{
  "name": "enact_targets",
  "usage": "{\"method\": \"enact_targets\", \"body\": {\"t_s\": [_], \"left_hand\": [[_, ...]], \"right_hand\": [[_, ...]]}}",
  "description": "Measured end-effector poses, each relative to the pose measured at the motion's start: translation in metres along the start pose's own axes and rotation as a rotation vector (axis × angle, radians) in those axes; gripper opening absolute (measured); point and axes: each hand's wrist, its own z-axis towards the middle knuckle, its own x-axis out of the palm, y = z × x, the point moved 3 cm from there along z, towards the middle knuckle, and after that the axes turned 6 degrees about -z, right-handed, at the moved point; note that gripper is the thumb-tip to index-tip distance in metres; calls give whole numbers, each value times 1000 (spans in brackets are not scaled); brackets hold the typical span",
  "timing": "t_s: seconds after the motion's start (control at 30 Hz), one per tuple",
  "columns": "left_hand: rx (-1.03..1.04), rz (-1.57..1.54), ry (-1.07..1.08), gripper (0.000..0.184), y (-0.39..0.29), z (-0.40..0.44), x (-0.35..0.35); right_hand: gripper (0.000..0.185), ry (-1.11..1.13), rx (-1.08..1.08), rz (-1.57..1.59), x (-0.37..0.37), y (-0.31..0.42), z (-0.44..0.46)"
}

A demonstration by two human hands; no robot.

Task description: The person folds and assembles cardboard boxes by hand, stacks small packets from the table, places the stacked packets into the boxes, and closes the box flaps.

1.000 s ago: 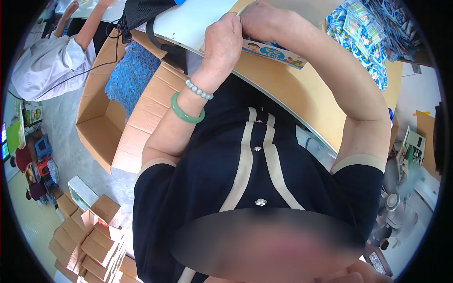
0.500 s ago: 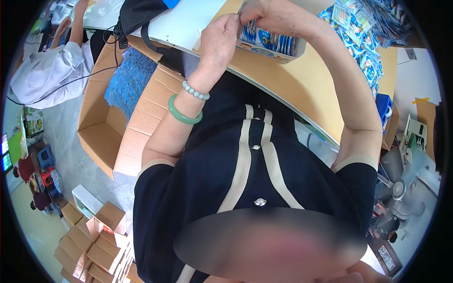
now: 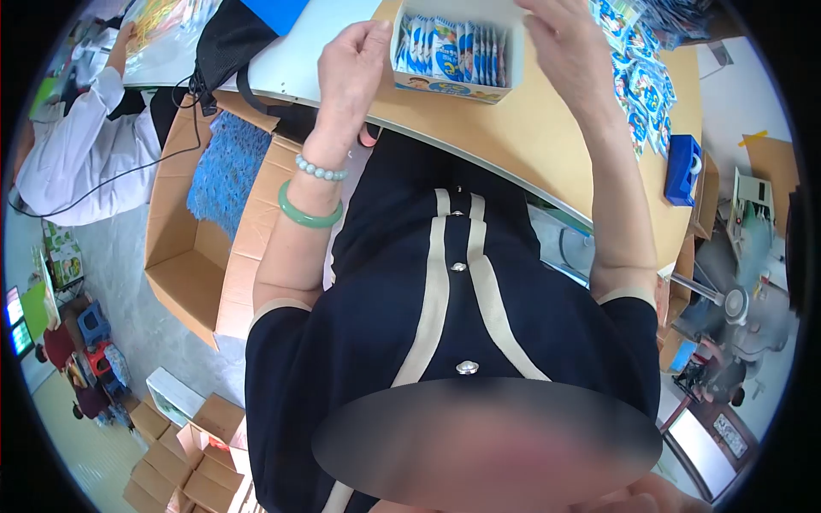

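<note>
Open-topped, rectangular printed white cardboard box (image 3: 453,88) on a smooth tan tabletop (image 3: 547,128), packed with upright, glossy blue-and-white film sachets (image 3: 446,53). Left hand (image 3: 352,70), partly curled, just beside the box's left wall; right hand (image 3: 564,44), fingers bent, near its right. Full closure, contact and any grip cannot be told.

No text can be read — the white rectangular cardboard box (image 3: 453,87) has blurred lettering on its front, and the small blue-and-white sachets (image 3: 446,51) inside it bear tiny print — likewise illegible on the heaped blue-and-white plastic packets (image 3: 646,94) to its right
</note>
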Motion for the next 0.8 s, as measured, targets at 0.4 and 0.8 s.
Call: {"method": "enact_targets", "body": {"t_s": [0.4,0.8], "left_hand": [[86,986,15,18,-45,-16,17],[849,921,437,4,-41,-15,33]], "right_hand": [[24,400,717,23,69,-28,-37],[22,487,164,-606,80,30,7]]}}
